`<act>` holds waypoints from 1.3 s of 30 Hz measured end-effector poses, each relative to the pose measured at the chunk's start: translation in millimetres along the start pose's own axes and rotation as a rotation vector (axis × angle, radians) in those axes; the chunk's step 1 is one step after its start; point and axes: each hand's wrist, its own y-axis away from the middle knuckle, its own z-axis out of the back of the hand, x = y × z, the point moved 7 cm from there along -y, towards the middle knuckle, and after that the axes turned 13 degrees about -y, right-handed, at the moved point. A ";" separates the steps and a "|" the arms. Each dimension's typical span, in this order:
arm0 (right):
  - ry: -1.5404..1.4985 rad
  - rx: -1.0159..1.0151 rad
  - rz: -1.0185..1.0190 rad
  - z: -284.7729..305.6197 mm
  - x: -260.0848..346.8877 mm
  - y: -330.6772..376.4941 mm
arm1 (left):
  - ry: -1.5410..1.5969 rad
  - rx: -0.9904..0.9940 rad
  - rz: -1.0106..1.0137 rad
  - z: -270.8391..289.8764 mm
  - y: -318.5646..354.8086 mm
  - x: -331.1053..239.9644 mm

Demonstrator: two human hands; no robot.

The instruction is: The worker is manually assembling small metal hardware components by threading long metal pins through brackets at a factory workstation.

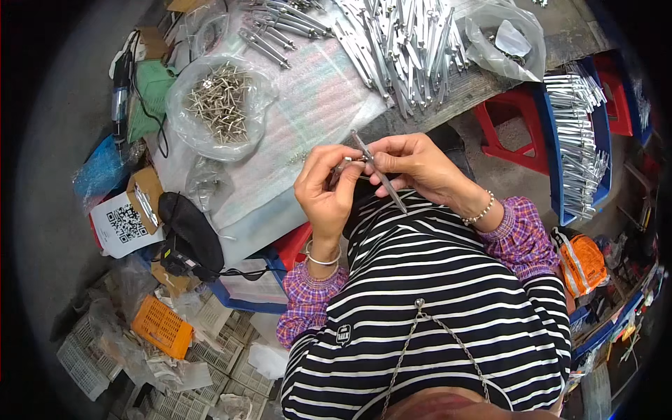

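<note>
My right hand [423,168] is closed on a slim grey metal bar [386,183], held at a slant in front of my body. Close against it, my left hand [324,187] pinches a small shiny metal piece [344,165] between thumb and fingers; its exact kind is partly hidden by the fingertips. The two pieces meet near the bar's upper part, but whether they are joined I cannot tell. Beyond my hands, many silver metal bars [409,49] lie piled on the table. To the left stands a clear plastic bag [178,129] of long-shanked screws [222,105].
A foam sheet [315,112] covers the table. Darker bars [269,42] lie at the back, beside another plastic bag [521,63]. A power screwdriver [121,91] is at the far left. Right of me, a blue bin [553,171] holds metal bars, near a red stool [514,150].
</note>
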 end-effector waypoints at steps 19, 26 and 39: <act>-0.002 -0.002 0.014 4.7 0.8 0.2 | 0.122 0.046 0.044 -8.3 1.0 3.7; 0.043 0.015 0.001 10.9 -1.2 -2.4 | 0.121 0.083 0.055 -9.2 0.7 3.4; 0.156 0.063 0.118 3.2 5.7 0.3 | 0.167 0.107 0.077 -7.7 3.2 -3.8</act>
